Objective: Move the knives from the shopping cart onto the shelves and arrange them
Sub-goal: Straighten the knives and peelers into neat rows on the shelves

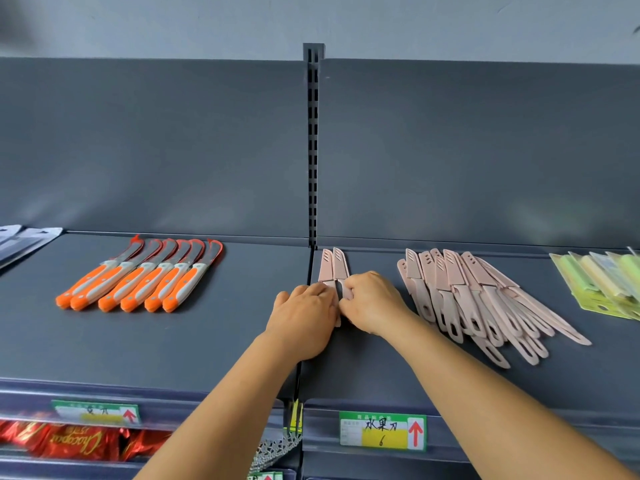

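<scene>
Two pink sheathed fruit knives lie side by side at the left end of the right shelf, sheaths pointing to the back panel. My left hand rests over the left knife's handle, fingers curled down on it. My right hand grips the right knife's handle. A loose heap of several more pink knives lies fanned out to the right of my hands. The shopping cart is out of view.
Several orange-and-white handled knives lie in a neat row on the left shelf. Green packaged items sit at the far right, grey packets at the far left. Price tags line the shelf fronts; red snack packs below.
</scene>
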`<state>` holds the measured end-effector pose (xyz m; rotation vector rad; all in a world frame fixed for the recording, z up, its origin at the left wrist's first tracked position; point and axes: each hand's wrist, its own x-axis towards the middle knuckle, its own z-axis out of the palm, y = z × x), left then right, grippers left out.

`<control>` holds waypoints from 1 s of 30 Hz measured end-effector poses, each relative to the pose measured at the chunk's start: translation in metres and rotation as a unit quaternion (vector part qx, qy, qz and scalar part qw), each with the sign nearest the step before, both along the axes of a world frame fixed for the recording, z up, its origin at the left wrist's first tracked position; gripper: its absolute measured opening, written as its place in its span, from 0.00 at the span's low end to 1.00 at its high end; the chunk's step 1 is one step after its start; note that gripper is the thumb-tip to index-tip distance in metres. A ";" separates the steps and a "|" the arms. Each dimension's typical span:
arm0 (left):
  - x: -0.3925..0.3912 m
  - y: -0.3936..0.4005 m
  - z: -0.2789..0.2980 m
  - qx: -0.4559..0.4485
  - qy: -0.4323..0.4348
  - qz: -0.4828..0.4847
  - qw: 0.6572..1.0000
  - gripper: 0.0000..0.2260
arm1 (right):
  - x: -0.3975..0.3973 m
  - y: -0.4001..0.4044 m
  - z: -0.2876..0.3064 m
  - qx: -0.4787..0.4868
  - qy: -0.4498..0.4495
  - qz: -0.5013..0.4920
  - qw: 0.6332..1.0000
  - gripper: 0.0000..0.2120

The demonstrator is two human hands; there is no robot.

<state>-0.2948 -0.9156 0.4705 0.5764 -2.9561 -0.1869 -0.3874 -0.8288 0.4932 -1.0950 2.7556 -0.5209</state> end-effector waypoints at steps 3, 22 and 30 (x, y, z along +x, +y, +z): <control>-0.002 -0.001 0.002 -0.002 -0.009 -0.001 1.000 0.11 | 0.002 0.002 0.002 0.000 0.001 0.010 1.000 0.17; -0.012 0.024 0.013 -0.041 -0.004 -0.086 0.995 0.22 | -0.033 0.068 0.007 0.074 0.065 -0.068 0.993 0.18; -0.062 0.089 0.009 0.045 -0.008 -0.141 0.989 0.18 | -0.060 0.099 0.001 0.069 0.068 -0.090 0.991 0.17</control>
